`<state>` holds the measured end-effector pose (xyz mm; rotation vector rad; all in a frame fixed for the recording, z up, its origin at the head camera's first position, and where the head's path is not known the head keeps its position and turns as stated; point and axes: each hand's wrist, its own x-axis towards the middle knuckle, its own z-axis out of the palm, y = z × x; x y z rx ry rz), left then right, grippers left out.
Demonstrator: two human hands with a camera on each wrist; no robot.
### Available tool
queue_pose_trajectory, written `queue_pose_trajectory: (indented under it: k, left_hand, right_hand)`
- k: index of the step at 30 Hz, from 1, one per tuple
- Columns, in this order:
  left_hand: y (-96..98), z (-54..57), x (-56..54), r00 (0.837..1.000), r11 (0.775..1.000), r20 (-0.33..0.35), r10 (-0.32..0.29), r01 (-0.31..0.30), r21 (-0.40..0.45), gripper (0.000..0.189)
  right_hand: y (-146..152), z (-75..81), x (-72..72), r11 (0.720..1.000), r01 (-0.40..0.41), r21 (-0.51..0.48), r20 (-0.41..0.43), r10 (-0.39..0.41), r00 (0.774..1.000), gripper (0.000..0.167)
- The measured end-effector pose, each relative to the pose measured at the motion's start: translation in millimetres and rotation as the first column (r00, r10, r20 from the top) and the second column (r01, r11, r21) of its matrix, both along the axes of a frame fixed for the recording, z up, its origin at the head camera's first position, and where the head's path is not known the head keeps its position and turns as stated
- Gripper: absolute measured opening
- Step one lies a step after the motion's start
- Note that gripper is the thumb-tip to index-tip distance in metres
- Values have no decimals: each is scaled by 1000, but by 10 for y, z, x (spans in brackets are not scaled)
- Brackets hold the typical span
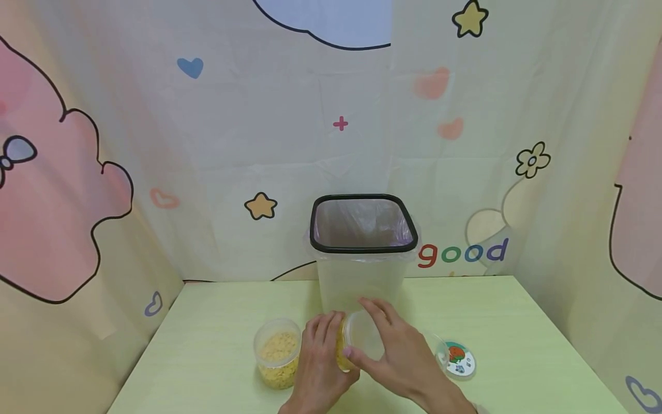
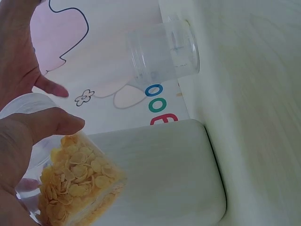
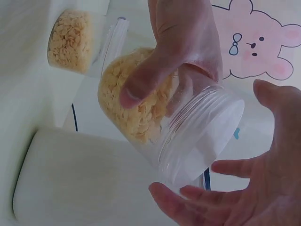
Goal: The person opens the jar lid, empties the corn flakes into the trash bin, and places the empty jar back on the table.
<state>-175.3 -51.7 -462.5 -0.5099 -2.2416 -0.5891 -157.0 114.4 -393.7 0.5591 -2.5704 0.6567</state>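
My left hand (image 1: 324, 356) grips a clear plastic jar (image 3: 174, 136), holding it tilted in front of the bin. Pale yellow flakes (image 2: 77, 179) fill part of this jar, and a whitish disc covers its threaded mouth. Around that mouth end my right hand (image 1: 400, 351) is spread, thumb and fingers apart; whether a fingertip touches the rim cannot be told. To the left stands another clear jar (image 1: 277, 359) with similar flakes. An empty clear jar (image 2: 164, 52) is on the right side, largely hidden by my right hand in the head view.
A tall, pale bin (image 1: 362, 282) with a black rim and a plastic liner stands behind my hands. On the light green table (image 1: 207, 345), a round printed lid (image 1: 459, 360) lies at the right. Patterned cloth (image 1: 289, 115) hangs behind and at both sides.
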Motion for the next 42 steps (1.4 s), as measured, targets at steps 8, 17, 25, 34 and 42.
queue_pose_trajectory:
  k: [8, 17, 25, 34, 42]
  left_hand:
    - [9, -10, -8, 999, 999, -27, 16, -17, -33, 100]
    - [-3, 0, -5, 1000, 1000, -6, -1, 1, -3, 94]
    - [-11, 34, 28, 998, 1000, 63, -9, 8, 28, 95]
    - [-16, 57, 51, 995, 999, 97, -29, 25, 47, 101]
    - [-23, 58, 56, 994, 998, 103, -37, 31, 63, 104]
  right_hand:
    - [-57, -40, -14, 992, 106, 63, 94, -112, 989, 83]
    - [-8, -19, -18, 998, 4, 55, 35, -6, 999, 74]
    - [57, 36, -23, 986, -139, 93, -41, 144, 989, 74]
    - [125, 51, -40, 955, -267, 131, -70, 278, 958, 80]
    - [166, 61, -52, 918, -364, 157, -10, 370, 929, 90]
